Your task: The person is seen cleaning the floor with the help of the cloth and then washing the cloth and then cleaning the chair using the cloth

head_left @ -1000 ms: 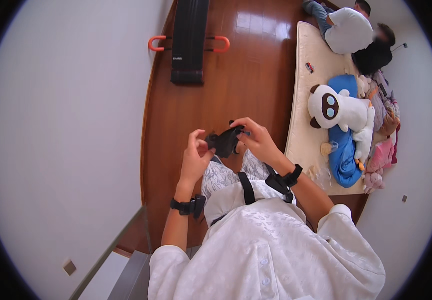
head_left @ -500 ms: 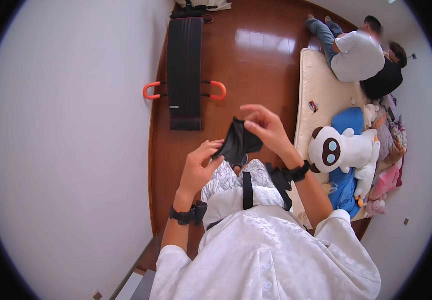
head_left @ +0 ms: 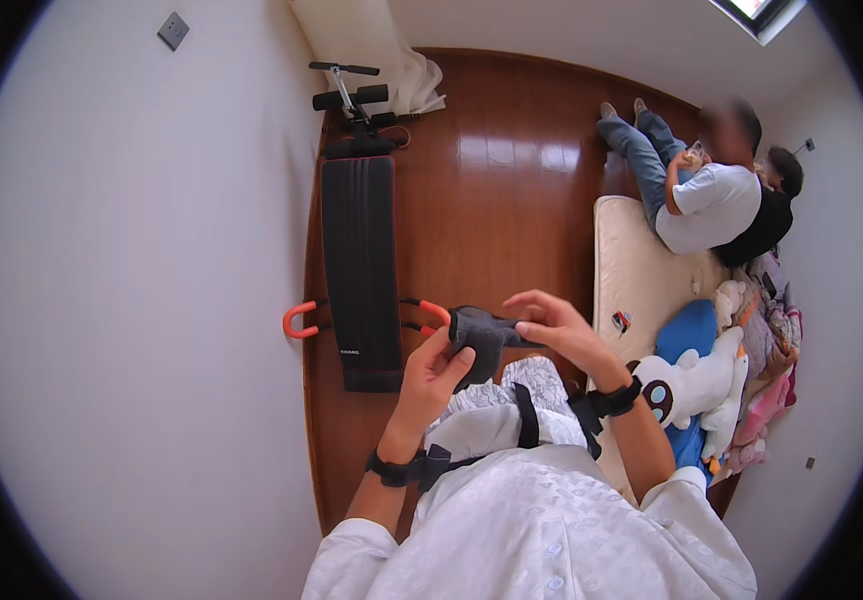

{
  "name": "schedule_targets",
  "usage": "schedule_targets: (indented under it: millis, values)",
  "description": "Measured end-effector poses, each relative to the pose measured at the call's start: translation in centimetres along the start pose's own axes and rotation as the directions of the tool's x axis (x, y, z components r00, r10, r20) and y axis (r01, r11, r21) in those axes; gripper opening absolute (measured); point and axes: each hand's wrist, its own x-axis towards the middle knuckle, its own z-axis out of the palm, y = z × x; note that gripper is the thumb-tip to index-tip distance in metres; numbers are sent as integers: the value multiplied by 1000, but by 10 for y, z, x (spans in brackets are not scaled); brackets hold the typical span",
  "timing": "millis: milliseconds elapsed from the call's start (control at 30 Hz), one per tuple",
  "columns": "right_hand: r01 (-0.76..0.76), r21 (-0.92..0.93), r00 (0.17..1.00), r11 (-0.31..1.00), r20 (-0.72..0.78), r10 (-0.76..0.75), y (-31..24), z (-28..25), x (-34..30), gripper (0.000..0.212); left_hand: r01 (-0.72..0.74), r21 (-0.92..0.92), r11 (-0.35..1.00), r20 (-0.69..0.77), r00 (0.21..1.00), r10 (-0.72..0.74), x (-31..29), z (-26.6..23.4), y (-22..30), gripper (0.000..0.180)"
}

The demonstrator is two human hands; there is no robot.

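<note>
Between my hands, in front of my waist, is a dark grey sock (head_left: 485, 338) with a black edge at its left end. My left hand (head_left: 436, 372) grips that end, its thumb lying on the near side of the cloth. The thumb and a fingertip of my right hand (head_left: 564, 332) pinch the narrow right end, while other fingers stick out above it. Part of the cloth hangs down beside my left thumb. Black straps circle both my wrists.
A black exercise bench (head_left: 360, 270) with orange handles (head_left: 298, 320) stands along the left wall. At right lies a pale mattress (head_left: 624, 260) with a panda plush (head_left: 687, 390), a blue cushion (head_left: 685, 328) and heaped bedding (head_left: 774, 330). Two people (head_left: 722, 205) sit at its far end.
My view has tilted up, showing more of the far room. The sock has turned and now stretches sideways; my left hand has closed further over its end, my right pinches the other end.
</note>
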Motion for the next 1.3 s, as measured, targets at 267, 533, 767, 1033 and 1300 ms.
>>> schedule_targets:
  millis: [267, 533, 767, 1033, 1300]
  values:
    - [-83, 370, 988, 925, 148, 30, -78, -57, 132, 47, -4, -612, 791, 35, 999, 32, 135, -49, 1, 89]
    - [-11, -16, 998, 1000, -62, 10, -57, -102, 231, 39, 120, -382, 916, -376, 886, -273, 225, -76, -31, 30]
    - [127, 275, 990, 953, 26, -140, -173, -166, 296, 57, -106, -225, 969, -653, 754, -69, 314, -45, 85, 29]
    - [109, 504, 988, 857, 38, -148, -231, -193, 367, 62, -121, -189, 975, -528, 849, 3, 362, -64, 100, 56]
    - [14, -70, 1000, 997, 19, -13, -225, -225, 448, 19, 11, -245, 969, -632, 756, -168, 449, -128, 85, 13]
